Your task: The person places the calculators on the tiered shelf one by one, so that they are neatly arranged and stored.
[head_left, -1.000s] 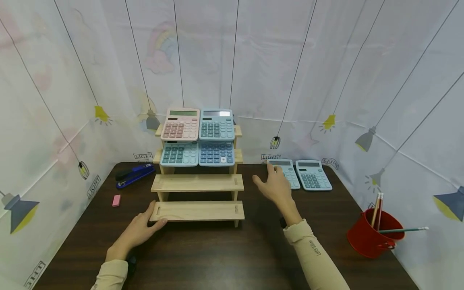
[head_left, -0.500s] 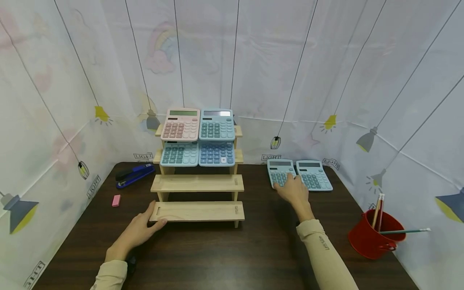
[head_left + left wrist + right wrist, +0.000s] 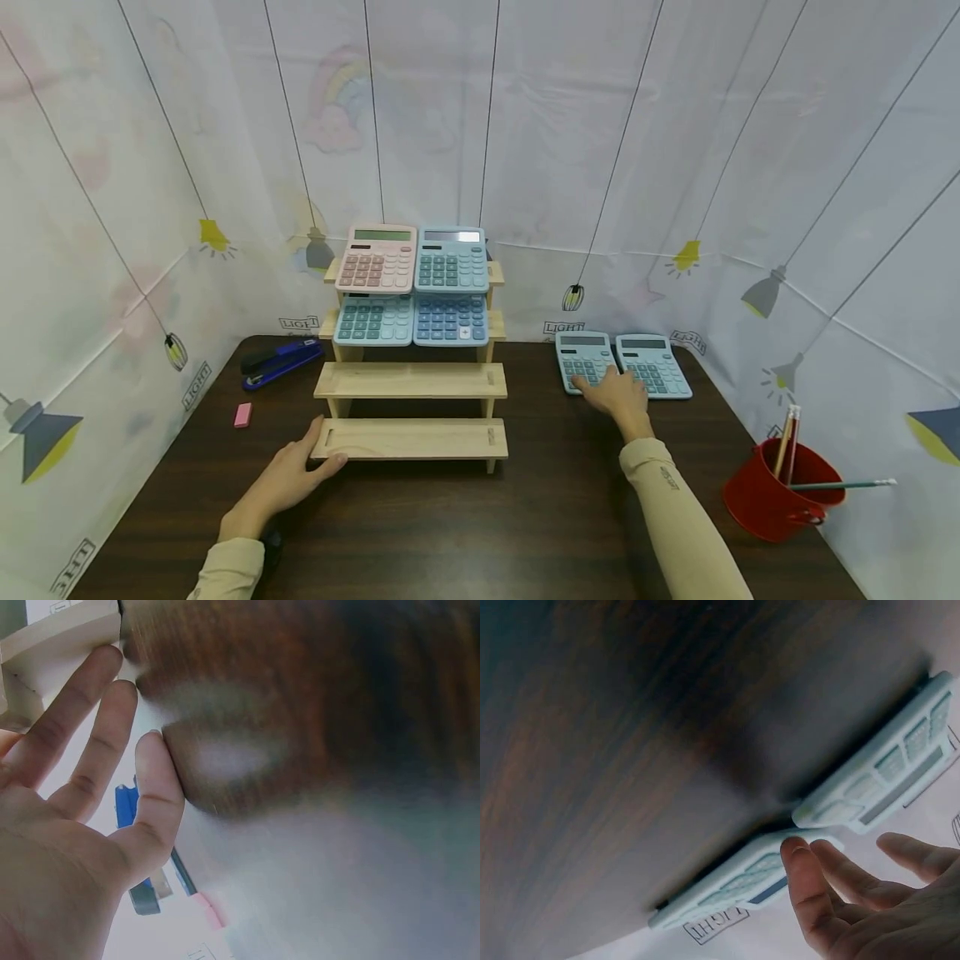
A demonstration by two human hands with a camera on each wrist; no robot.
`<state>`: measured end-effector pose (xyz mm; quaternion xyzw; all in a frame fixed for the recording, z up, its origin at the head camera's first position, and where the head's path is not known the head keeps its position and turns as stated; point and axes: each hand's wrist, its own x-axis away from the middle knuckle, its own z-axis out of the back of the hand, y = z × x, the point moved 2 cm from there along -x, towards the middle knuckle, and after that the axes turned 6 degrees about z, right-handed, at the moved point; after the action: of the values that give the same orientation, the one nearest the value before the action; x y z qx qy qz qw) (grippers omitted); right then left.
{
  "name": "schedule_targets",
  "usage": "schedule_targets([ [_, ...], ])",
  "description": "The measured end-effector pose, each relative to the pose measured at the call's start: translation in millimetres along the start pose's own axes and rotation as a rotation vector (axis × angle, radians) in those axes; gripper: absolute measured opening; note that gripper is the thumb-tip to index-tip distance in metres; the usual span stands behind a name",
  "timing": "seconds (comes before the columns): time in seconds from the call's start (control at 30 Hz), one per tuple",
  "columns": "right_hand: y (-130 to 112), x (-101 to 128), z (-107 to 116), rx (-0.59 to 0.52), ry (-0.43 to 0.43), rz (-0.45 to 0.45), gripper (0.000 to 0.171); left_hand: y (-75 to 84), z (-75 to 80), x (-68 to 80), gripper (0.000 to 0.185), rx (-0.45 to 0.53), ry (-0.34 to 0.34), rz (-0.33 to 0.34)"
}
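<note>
My left hand (image 3: 281, 479) rests at the left end of the lowest step of a wooden tiered stand (image 3: 408, 437), thumb along its front edge. In the left wrist view its fingers (image 3: 97, 742) are extended. My right hand (image 3: 617, 398) is low at the front edges of two light-blue calculators lying side by side on the table: a left calculator (image 3: 583, 352) and a right calculator (image 3: 651, 358). The right wrist view shows its fingers (image 3: 802, 877) spread beside them. Higher on the stand sit a pink calculator (image 3: 377, 260) and several blue ones (image 3: 452, 260).
Left of the stand lie a blue stapler (image 3: 281, 364) and a pink eraser (image 3: 242, 415). A red bucket (image 3: 772, 500) holding several pencils (image 3: 783, 446) stands at the right edge of the dark wooden table (image 3: 420, 533). A printed white curtain (image 3: 570, 167) surrounds the back and sides.
My right hand has moved rightward from the left calculator, then slightly toward me, uncovering more of that calculator's keys. My left hand stays at the stand. The calculators keep their places.
</note>
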<state>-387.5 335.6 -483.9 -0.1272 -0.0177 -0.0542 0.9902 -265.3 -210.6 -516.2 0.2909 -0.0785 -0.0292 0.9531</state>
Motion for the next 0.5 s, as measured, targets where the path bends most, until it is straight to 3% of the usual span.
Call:
schedule_targets([
  [0.5,0,-19,-14,-0.158,-0.081,-0.042,0.106,-2.9,-0.9,-3.0,0.100,0.008,0.016,-0.011],
])
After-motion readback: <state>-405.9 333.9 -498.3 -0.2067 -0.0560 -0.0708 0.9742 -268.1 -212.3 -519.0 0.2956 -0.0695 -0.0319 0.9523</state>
